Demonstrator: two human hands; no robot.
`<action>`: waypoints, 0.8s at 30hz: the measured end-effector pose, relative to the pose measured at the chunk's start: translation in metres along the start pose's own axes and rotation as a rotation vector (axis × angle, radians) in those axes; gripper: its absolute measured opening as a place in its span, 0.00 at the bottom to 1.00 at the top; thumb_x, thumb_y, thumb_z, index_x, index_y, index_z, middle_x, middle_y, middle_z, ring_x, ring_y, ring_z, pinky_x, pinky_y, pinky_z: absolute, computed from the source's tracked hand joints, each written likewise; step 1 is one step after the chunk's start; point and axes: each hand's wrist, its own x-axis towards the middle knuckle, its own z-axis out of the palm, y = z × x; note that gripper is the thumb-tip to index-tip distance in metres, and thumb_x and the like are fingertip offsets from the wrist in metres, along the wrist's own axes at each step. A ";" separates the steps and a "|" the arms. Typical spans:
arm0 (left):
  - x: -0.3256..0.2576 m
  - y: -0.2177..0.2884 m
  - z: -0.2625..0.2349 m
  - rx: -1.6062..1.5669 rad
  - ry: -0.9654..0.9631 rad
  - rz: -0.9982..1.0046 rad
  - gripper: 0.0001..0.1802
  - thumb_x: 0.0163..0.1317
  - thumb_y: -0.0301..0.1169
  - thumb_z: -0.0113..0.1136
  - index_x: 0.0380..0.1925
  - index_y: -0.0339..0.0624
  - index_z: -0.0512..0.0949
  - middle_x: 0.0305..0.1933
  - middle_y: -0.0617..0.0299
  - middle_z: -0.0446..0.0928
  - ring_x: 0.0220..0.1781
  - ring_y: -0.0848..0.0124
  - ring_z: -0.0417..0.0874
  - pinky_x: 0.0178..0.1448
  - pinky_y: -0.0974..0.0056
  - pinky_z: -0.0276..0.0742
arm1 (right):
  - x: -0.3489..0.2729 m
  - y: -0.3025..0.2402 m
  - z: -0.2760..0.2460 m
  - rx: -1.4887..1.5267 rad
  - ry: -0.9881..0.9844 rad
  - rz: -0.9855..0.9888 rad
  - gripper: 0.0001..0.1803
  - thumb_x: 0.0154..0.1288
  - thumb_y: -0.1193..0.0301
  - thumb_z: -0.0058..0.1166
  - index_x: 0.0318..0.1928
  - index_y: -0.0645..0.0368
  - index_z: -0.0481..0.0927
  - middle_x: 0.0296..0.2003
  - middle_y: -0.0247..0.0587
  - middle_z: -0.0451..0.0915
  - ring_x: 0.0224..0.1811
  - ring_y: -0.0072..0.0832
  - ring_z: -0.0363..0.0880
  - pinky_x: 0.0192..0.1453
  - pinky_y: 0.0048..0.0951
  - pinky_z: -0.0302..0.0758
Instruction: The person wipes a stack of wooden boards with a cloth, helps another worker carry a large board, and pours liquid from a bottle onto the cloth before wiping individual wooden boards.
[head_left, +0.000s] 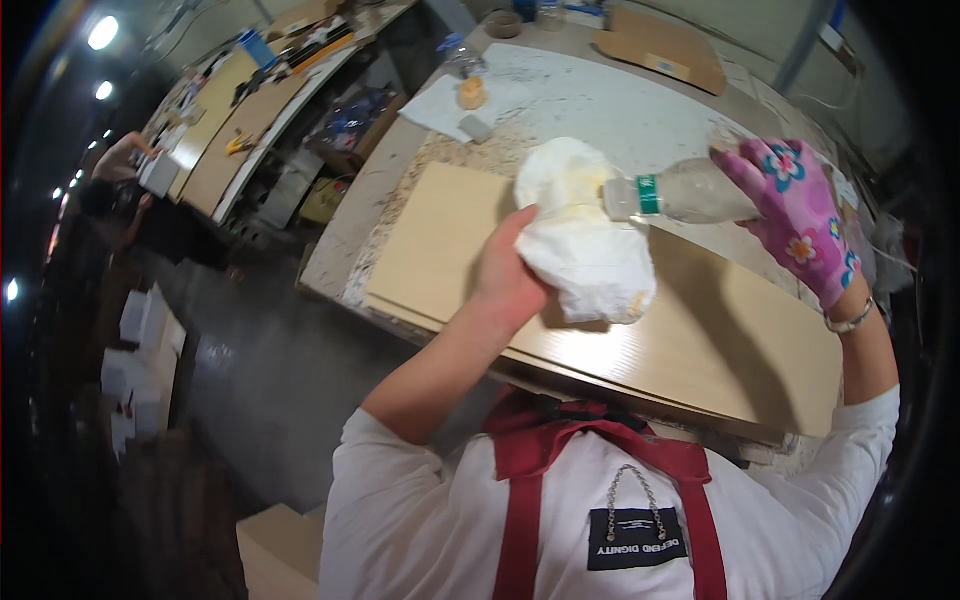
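a thick white folded cloth pad with pale yellow stains (590,255) is held up at the centre of the frame by the bare left hand (512,268); its left edge is gripped, with the thumb laid on the near face and the other fingers largely hidden behind; the pad is thus placed just right of the left hand and well to the left of the right hand (795,215), which is covered by a pink knitted glove with blue and orange flowers (810,235).

a clear plastic bottle with a green label band (705,190) is grasped by the right hand around its base end, at the right of the frame; the bottle is tipped nearly level, and its pale neck end is pointed left, over the pad's upper right part; whether the pad is touched by it cannot be told.

beneath both hands, flat pale wood-grained boards (430,235) are laid on a worn, stained worktable (590,85); a small peach-coloured lump (471,93) and a small grey block (475,128) are seen near the top centre; at the far left, a second person (125,195) is seen beside a cluttered long bench (205,130).
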 end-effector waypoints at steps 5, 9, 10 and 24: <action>0.005 -0.002 0.011 -0.046 0.019 0.006 0.26 0.65 0.37 0.41 0.60 0.33 0.59 0.61 0.47 0.64 0.63 0.54 0.65 0.69 0.52 0.56 | -0.009 0.004 0.013 0.032 0.039 0.066 0.38 0.32 0.76 0.66 0.53 0.56 0.71 0.44 0.42 0.72 0.49 0.40 0.70 0.54 0.39 0.64; 0.014 -0.009 0.015 0.005 0.060 0.091 0.27 0.64 0.41 0.42 0.58 0.34 0.61 0.58 0.50 0.68 0.61 0.57 0.68 0.66 0.55 0.60 | -0.009 0.012 0.042 0.098 0.089 0.149 0.39 0.29 0.78 0.66 0.51 0.58 0.72 0.43 0.44 0.73 0.49 0.44 0.69 0.56 0.40 0.63; 0.014 -0.011 0.021 0.033 0.056 0.083 0.27 0.64 0.42 0.42 0.58 0.34 0.61 0.58 0.51 0.68 0.60 0.58 0.68 0.66 0.56 0.60 | -0.007 0.009 0.046 0.108 0.106 0.134 0.39 0.29 0.78 0.66 0.51 0.58 0.72 0.43 0.44 0.73 0.49 0.44 0.69 0.56 0.40 0.63; 0.101 -0.026 0.055 0.039 -0.102 0.003 0.27 0.63 0.43 0.43 0.57 0.35 0.64 0.56 0.52 0.71 0.59 0.58 0.70 0.64 0.55 0.64 | 0.008 0.032 0.210 1.579 0.125 0.309 0.46 0.46 0.60 0.66 0.63 0.61 0.57 0.59 0.42 0.65 0.62 0.32 0.63 0.64 0.31 0.60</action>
